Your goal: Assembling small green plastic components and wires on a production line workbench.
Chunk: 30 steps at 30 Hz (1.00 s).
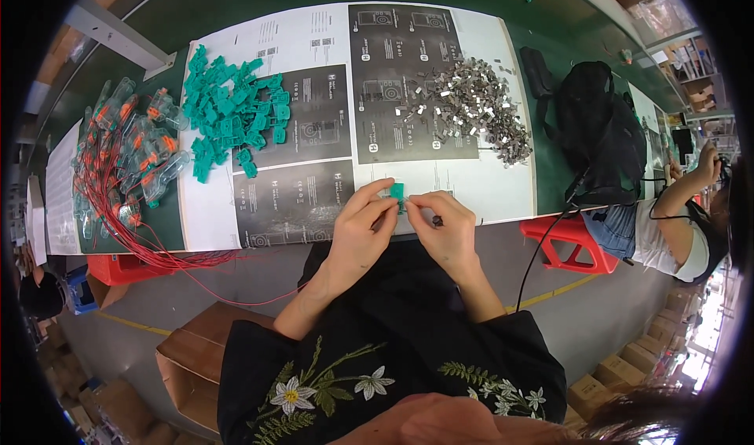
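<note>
Close to the table's front edge, my left hand [364, 231] pinches a small green plastic part [397, 190] between its fingers. My right hand [448, 233] meets it from the other side, thumb and forefinger closed at the part's right edge. Whatever sits between those right fingertips is too small to make out. A small dark piece [437, 220] shows against the curled fingers of my right hand. Beyond my left hand lies a heap of similar green plastic parts [236, 115]. Past my right hand is a spread pile of small silvery and dark metal pieces [479, 107].
Printed cardboard sheets [314, 194] cover the green table. At left lie clear plastic housings [129, 142] with orange bits and red wires [149, 245] trailing over the edge. A black bag [585, 119] stands at right, near a red stool [569, 245] and another person [667, 229].
</note>
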{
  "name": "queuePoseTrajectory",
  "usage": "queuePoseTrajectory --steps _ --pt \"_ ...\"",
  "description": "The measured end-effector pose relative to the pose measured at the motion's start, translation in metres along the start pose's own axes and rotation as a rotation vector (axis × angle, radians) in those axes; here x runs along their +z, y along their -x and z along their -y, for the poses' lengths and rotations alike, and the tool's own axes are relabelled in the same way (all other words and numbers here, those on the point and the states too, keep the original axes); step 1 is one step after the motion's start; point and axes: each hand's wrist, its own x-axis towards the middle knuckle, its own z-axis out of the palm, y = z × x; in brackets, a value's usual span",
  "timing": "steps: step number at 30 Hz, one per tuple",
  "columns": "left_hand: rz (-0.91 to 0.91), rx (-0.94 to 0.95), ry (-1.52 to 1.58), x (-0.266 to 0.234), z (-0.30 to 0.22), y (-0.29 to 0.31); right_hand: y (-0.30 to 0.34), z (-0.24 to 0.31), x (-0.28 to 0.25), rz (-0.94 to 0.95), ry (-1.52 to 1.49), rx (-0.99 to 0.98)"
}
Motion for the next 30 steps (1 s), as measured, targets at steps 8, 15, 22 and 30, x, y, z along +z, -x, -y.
queuePoseTrajectory --steps 8,15,22,30 --pt "0.002 -0.012 0.023 0.000 0.000 -0.001 0.001 -0.001 0.004 -0.021 -0.011 -0.013" --pt "0.027 -0.006 0.024 -0.003 0.003 -0.003 -0.003 0.002 -0.002 0.095 0.021 -0.067" --pt "0.084 0.095 -0.013 -0.011 0.006 -0.010 -0.022 0.000 -0.019 0.351 0.115 -0.238" --pt "0.094 0.150 -0.071 -0.011 0.008 -0.009 -0.019 0.004 -0.015 0.321 0.139 -0.242"
